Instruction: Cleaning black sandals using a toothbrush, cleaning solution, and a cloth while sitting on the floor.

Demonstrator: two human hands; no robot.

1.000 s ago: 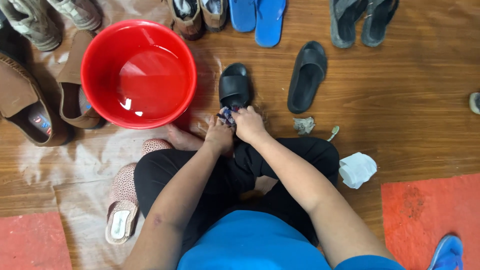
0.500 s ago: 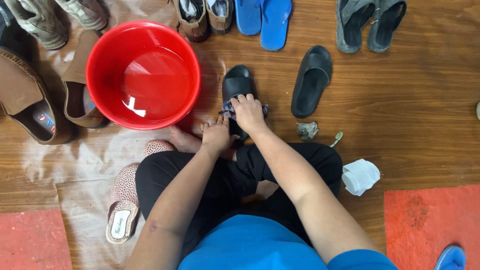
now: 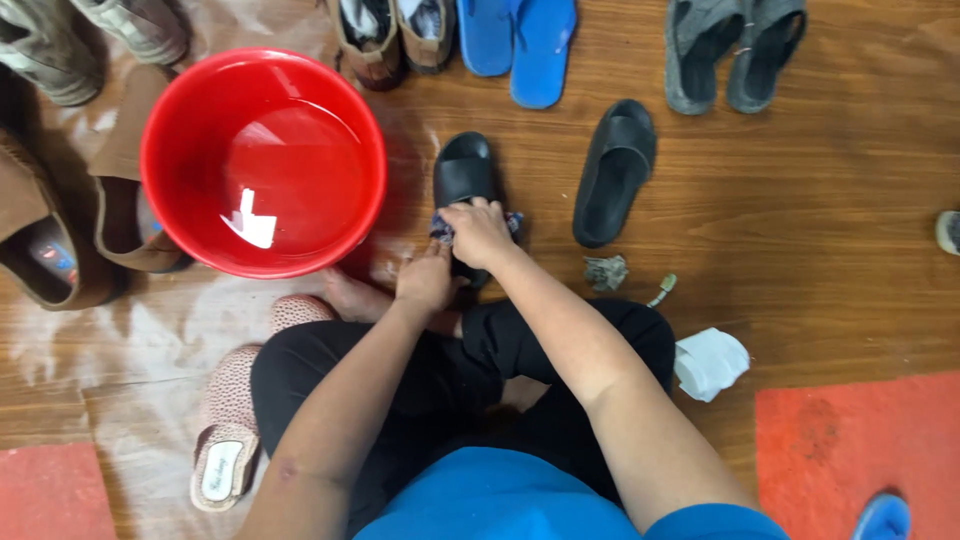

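Sitting cross-legged on the wooden floor (image 3: 820, 200), the person has a black slide sandal (image 3: 464, 175) straight ahead, just right of the red basin (image 3: 262, 160), which holds a shallow layer of water. The right hand (image 3: 478, 232) is closed over a dark, patterned cloth (image 3: 445, 230) and presses it onto the sandal's near half — the grip bunches the rag so the palm can bear down. The left hand (image 3: 425, 280) sits at the sandal's near end, seemingly bracing it so it doesn't slide; whether its fingers are curled shut or just resting flat, cannot tell.

Sandal's long axis runs away from the person, nearly vertical in the head view, strap end pointing toward the row of shoes at the far edge. Sole down, strap up.

Its partner, a second black slide (image 3: 612, 172), lies apart to the right, tilted slightly, untouched. Near it, a small grey scrubber wad (image 3: 604, 272) and a crumpled white cloth (image 3: 710, 362) by the right knee. Blue flip-flops (image 3: 520, 45) and grey sandals (image 3: 735, 55) line the far edge; brown shoes (image 3: 70, 240) sit left of the basin — a pink slipper (image 3: 235, 420) lies by the left leg.
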